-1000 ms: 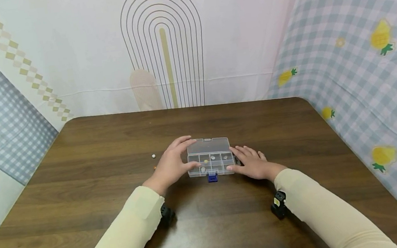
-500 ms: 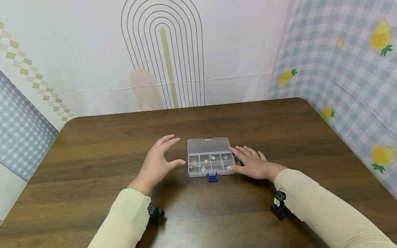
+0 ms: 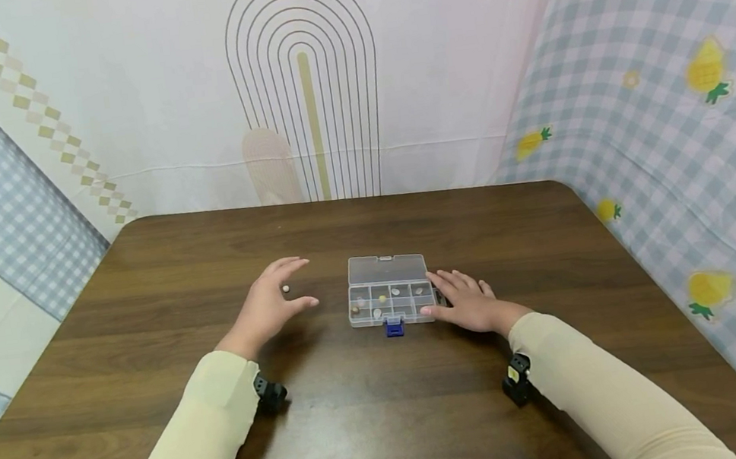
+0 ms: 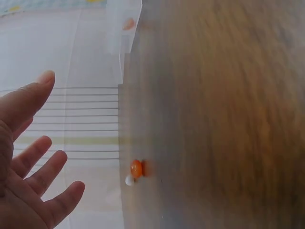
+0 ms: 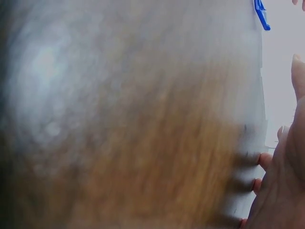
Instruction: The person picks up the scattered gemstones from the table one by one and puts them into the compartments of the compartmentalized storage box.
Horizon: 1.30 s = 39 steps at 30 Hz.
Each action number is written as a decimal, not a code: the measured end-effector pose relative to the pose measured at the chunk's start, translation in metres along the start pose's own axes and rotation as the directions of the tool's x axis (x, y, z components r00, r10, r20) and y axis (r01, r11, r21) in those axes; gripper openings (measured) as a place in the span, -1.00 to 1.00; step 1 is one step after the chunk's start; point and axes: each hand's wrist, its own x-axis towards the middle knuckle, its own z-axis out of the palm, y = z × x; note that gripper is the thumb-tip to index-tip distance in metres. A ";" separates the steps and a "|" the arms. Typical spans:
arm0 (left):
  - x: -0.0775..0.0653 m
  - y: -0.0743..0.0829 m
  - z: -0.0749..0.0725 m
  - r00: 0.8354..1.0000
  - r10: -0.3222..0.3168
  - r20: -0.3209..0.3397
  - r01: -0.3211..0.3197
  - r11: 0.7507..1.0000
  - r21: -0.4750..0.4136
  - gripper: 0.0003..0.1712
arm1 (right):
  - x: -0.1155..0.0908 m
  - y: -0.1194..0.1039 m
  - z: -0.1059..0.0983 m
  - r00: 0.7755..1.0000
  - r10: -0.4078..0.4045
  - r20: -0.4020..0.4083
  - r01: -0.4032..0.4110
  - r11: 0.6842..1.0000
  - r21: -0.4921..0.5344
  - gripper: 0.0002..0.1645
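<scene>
A clear plastic compartment box [image 3: 391,305] lies on the table with its lid [image 3: 387,268] folded back and a blue latch [image 3: 394,329] at the front. Several small pieces, one of them yellow [image 3: 382,299], sit in its compartments. My left hand [image 3: 260,308] hovers to the left of the box, thumb and fingers spread apart, holding nothing. Near its fingers lies a small white bead [image 3: 286,288]; in the left wrist view an orange bead [image 4: 136,169] is beside it, hidden behind the hand in the head view. My right hand [image 3: 466,301] rests at the box's right side, thumb touching its front corner.
The brown wooden table [image 3: 390,410] reaches back to a white cloth backdrop [image 3: 172,93]. Checked cloth hangs along the right and left sides. A black wrist camera [image 3: 269,395] sits under the left sleeve, another [image 3: 516,380] under the right.
My left hand has drawn back from over the box's left side and moved left toward the white bead. A small piece now shows in the left compartments. The right hand stays put.
</scene>
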 end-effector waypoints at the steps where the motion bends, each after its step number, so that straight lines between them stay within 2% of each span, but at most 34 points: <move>1: 0.000 -0.001 -0.001 1.000 -0.003 0.004 0.003 1.000 -0.003 -0.22 | 0.000 0.000 0.000 1.000 0.001 0.000 -0.001 1.000 -0.002 0.11; 11: 0.000 -0.014 -0.007 0.996 -0.066 0.062 0.066 0.998 -0.009 -0.23 | 0.000 -0.002 -0.002 1.000 -0.004 -0.002 0.004 1.000 0.006 0.12; 20: 0.000 -0.026 -0.010 0.985 -0.131 0.108 0.133 0.991 -0.006 -0.29 | 0.000 -0.002 -0.001 1.000 -0.004 -0.005 0.004 1.000 0.008 0.12; 29: 0.000 -0.035 -0.013 0.982 -0.135 0.135 0.136 0.991 0.002 -0.38 | 0.001 0.000 0.000 1.000 -0.009 -0.010 0.009 1.000 0.002 0.12; 35: 0.002 -0.038 -0.012 0.972 -0.165 0.169 0.174 0.984 -0.038 -0.43 | 0.001 -0.001 0.000 1.000 -0.012 -0.011 0.012 1.000 0.003 0.12; 39: 0.003 -0.040 -0.011 0.971 -0.160 0.179 0.173 0.983 -0.054 -0.47 | -0.001 -0.002 -0.001 1.000 -0.008 -0.010 0.009 1.000 0.005 0.11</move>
